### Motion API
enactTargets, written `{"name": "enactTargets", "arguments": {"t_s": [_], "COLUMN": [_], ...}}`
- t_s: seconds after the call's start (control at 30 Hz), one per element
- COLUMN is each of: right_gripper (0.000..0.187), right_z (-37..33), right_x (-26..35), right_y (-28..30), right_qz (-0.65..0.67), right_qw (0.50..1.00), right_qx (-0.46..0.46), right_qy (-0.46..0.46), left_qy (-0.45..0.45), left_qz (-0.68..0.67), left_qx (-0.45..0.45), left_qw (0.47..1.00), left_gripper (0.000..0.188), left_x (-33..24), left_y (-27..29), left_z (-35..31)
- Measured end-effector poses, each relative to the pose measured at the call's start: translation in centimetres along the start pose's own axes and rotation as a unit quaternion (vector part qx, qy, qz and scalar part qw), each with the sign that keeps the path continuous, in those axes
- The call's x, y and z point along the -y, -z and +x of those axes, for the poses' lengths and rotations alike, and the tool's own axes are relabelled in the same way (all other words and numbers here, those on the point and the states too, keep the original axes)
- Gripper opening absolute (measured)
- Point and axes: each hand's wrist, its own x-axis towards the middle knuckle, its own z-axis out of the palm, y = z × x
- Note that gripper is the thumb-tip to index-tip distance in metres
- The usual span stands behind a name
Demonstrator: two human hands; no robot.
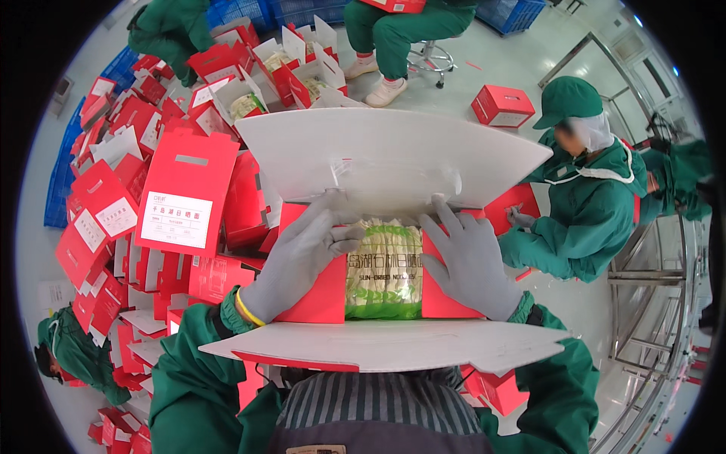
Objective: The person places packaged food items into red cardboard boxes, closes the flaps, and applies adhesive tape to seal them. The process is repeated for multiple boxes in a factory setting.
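Note:
In front of me is a red carton, its tall white-lined far flap raised and its near flap folded out toward my body. A clear-and-green packet of dried noodles shows between the two red side flaps. My left hand, in a grey glove, lies on the left side flap; its fingers are apart and reach the base of the far flap. On the right side flap rests my right hand, also gloved, fingers spread and fingertips near the far flap.
Red cartons are heaped at my left, several open with noodle packets inside. A co-worker in green sits at the right beside a red carton on the floor. Blue crates and a stool stand farther off.

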Motion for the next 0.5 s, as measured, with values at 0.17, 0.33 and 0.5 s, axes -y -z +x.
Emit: {"name": "enactTargets", "arguments": {"t_s": [0.17, 0.33, 0.5], "right_gripper": [0.06, 0.062, 0.094], "right_z": [-0.6, -1.6, -2.7], "right_x": [0.4, -0.3, -0.1], "right_y": [0.2, -0.1, -0.3], "right_qz": [0.027, 0.12, 0.159], "right_qw": [1.0, 0.986, 0.923], "right_qx": [-0.011, -0.099, -0.283], "right_qy": [0.0, -0.058, -0.203], "left_qy": [0.134, 0.117, 0.049], "left_qz": [-0.017, 0.021, -0.137], "left_qx": [-0.039, -0.008, -0.027], "left_qw": [0.99, 0.993, 0.989], "left_gripper": [0.049, 0.051, 0.095], "left_x": [-1.0, -0.8, -1.9], "left_y": [-0.3, -0.2, 1.2], "left_z": [3.8, 2.6, -1.9]}}
